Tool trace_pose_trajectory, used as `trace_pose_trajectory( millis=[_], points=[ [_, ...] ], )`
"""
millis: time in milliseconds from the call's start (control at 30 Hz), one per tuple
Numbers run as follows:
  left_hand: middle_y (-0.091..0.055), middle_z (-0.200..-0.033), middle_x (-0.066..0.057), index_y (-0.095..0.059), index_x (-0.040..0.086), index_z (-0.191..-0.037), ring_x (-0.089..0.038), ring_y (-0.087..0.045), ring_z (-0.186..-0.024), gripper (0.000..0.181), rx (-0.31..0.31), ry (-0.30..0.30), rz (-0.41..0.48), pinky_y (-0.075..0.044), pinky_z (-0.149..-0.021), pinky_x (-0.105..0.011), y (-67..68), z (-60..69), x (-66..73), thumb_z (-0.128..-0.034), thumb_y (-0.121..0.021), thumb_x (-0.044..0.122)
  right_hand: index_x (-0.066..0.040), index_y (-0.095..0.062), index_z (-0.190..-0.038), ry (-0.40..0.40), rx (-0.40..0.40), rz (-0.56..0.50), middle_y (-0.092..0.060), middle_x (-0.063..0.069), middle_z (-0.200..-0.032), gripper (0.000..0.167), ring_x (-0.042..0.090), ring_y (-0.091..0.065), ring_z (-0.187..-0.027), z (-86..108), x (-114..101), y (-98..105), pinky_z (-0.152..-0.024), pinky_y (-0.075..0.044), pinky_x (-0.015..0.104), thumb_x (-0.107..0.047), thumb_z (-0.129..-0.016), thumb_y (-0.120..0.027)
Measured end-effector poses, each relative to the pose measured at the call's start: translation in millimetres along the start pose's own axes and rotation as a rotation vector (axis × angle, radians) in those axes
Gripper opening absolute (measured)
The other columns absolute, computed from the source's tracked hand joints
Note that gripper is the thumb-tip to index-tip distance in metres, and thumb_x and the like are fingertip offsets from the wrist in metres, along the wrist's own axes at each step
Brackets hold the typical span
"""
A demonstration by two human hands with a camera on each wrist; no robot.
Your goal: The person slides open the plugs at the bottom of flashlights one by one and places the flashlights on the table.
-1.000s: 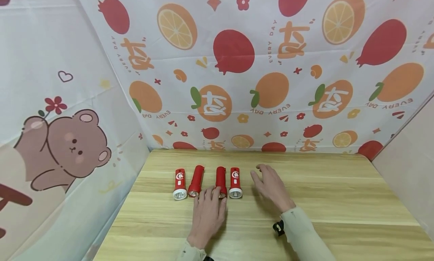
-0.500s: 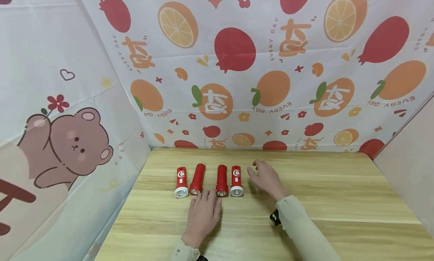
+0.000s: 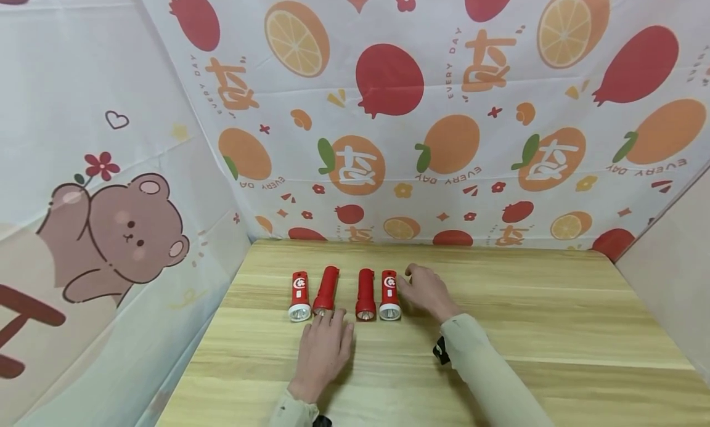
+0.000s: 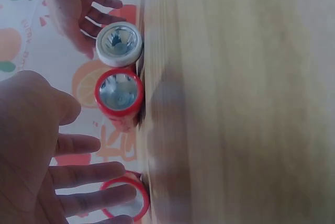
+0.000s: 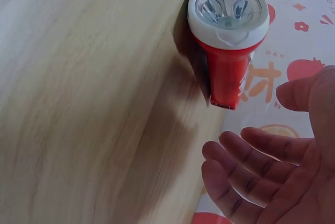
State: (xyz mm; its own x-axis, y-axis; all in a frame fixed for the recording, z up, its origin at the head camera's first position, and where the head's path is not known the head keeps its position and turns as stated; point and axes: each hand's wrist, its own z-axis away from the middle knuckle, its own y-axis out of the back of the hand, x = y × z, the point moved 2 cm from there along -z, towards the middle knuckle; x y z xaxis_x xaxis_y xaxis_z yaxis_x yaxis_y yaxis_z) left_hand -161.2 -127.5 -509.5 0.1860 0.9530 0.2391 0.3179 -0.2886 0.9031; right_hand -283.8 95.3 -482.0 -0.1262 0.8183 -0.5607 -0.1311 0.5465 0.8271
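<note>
From the right white-headed flashlight [image 3: 390,296]: straight red flashlight [image 3: 365,290] is set just left, slanted red flashlight [image 3: 328,287] and left white-headed flashlight [image 3: 299,296] farther left. Right hand [image 3: 429,292] is held just right, loosely bent, unloaded; left hand [image 3: 322,354] is spread farther left, contact unclear. Row judged formed; remainder can't be told.

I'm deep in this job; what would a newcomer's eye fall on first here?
Likely the four red flashlights lying in a row on the wooden table, the outer two white-rimmed. Next, the left hand at the lens end of the left all-red flashlight, and the right hand beside the right white-rimmed flashlight. Behind them hangs a white cloth printed with bright fruit.
</note>
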Motion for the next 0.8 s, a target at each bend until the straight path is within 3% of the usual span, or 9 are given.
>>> trace_pose_trajectory(
  millis=[233,433,633,800],
  points=[
    [-0.071,-0.115,-0.014,-0.063,0.009,-0.122,-0.035,-0.068,-0.103,0.031,0.003,0.018,-0.026,-0.057,-0.079,-0.050,3.4,2.7,-10.4,-0.1015,-0.059,0.033,0.000,-0.064,-0.122,-0.029,-0.051,-0.038,-0.064,0.006,-0.079,0.043,0.018,-0.056,-0.062,-2.4,-6.5,-7.9,-0.053,-0.041,0.028,-0.037,-0.101,-0.059],
    [-0.070,-0.117,-0.014,-0.063,0.008,-0.121,-0.036,-0.067,-0.104,0.030,0.010,0.033,-0.022,-0.056,-0.078,-0.051,8.3,6.7,-16.2,-0.1002,-0.061,0.030,0.000,-0.065,-0.119,-0.048,-0.060,-0.032,-0.068,0.009,-0.095,0.044,0.019,-0.059,-0.074,-5.1,-8.5,-15.9,-0.059,-0.045,0.027,-0.039,-0.100,-0.060],
    [-0.071,-0.118,-0.015,-0.063,0.009,-0.121,-0.036,-0.067,-0.105,0.031,-0.014,0.064,-0.029,-0.056,-0.078,-0.051,7.8,8.3,-21.8,-0.1014,-0.059,0.032,-0.005,-0.064,-0.085,-0.050,-0.058,-0.032,-0.062,0.005,-0.073,0.036,0.018,-0.053,-0.062,-8.8,-7.9,-21.6,-0.053,-0.038,0.026,-0.037,-0.099,-0.058],
    [-0.071,-0.116,-0.015,-0.062,0.009,-0.123,-0.034,-0.067,-0.103,0.033,-0.027,0.080,-0.034,-0.056,-0.076,-0.050,8.6,8.5,-24.2,-0.1011,-0.060,0.033,-0.010,-0.057,-0.070,-0.070,-0.074,-0.087,-0.056,0.002,-0.062,0.039,0.016,-0.049,-0.055,-10.5,-9.5,-27.2,-0.049,-0.034,0.025,-0.037,-0.099,-0.059]
  ],
)
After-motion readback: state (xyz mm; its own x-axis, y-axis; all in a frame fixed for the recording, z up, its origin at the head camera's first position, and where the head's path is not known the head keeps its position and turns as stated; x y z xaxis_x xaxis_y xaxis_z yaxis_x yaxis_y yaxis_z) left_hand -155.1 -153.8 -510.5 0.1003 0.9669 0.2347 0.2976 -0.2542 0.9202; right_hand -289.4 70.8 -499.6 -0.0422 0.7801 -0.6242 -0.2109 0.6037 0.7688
